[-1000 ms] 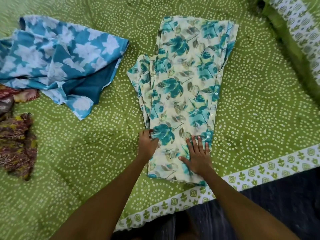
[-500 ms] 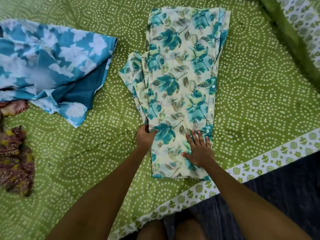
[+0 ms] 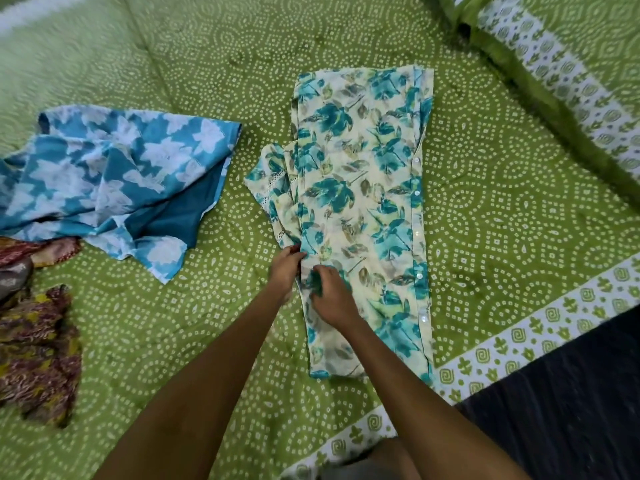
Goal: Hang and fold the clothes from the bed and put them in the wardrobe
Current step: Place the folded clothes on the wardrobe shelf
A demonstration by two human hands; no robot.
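At the far left edge of the bed point(image 3: 485, 209) lies a crumpled heap of dark red and yellow cloth point(image 3: 38, 351), with a scrap of red print point(image 3: 41, 251) and something grey just above it; none of it looks folded. Next along, the blue garment point(image 3: 114, 188) with white flowers lies loose and rumpled, one corner turned back to show its plain teal inside. It too is unfolded, by the look of it.

In the middle, the floral top point(image 3: 360, 209), cream with teal blossoms, lies flat and lengthwise on the bed, folded into a long narrow panel with a row of buttons down its right edge. A sleeve point(image 3: 273, 188) sticks out from under its left side. The left hand point(image 3: 285, 268) has its fingers curled on the top's left edge where the sleeve meets the body, pinching the cloth. The right hand point(image 3: 329, 292) lies just beside it, touching, fingers bent down into the fabric and seemingly gathering it; whether it truly grips is hard to say, since the picture is a little blurred there.

At the upper right lies a pillow point(image 3: 561, 64) in the same green print.

So the work seems to be early: one garment is half folded, with the sleeve to tuck and the crosswise folds left, at least two more pieces wait, and no wardrobe is in view.
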